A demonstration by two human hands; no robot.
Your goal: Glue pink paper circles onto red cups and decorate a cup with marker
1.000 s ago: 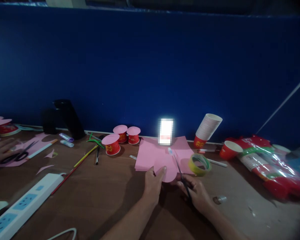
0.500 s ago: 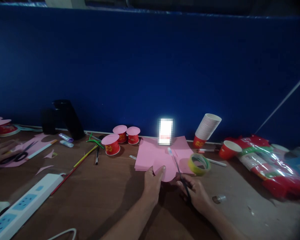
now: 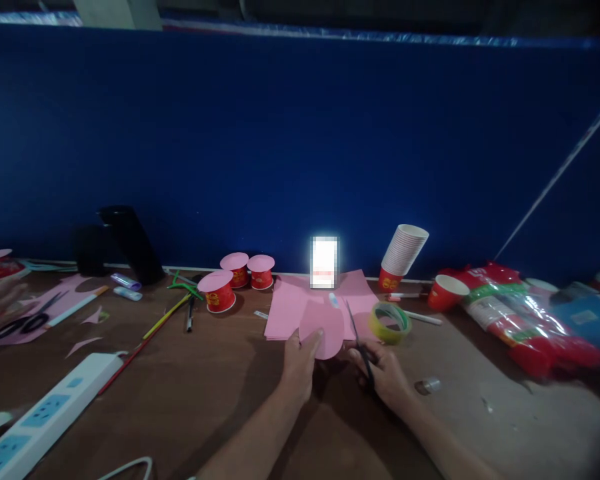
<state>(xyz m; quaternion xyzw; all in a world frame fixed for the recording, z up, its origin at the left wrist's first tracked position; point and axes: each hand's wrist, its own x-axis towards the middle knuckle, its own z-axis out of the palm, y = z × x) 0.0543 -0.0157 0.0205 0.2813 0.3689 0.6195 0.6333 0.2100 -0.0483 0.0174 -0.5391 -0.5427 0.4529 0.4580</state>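
Observation:
My left hand pinches a rounded piece of pink paper between thumb and fingers. In my right hand is a pair of dark scissors, its blades pointing up and away beside the right edge of the piece. Behind the hands lies a stack of pink sheets, with a small white-capped glue stick or marker over it. A bright, blurred-out screen stands at the back of the stack. Yellow tape rests at the stack's right corner.
Three red cups with pink discs stand left of the stack. A tilted cup stack, a red cup and plastic-wrapped packs are right. At left are a power strip, other scissors and another person's hand.
The scissors have come slightly away from the pink piece, leaving a gap at its right edge. The whole view has shifted a little, and the other person's hand at the far left has moved.

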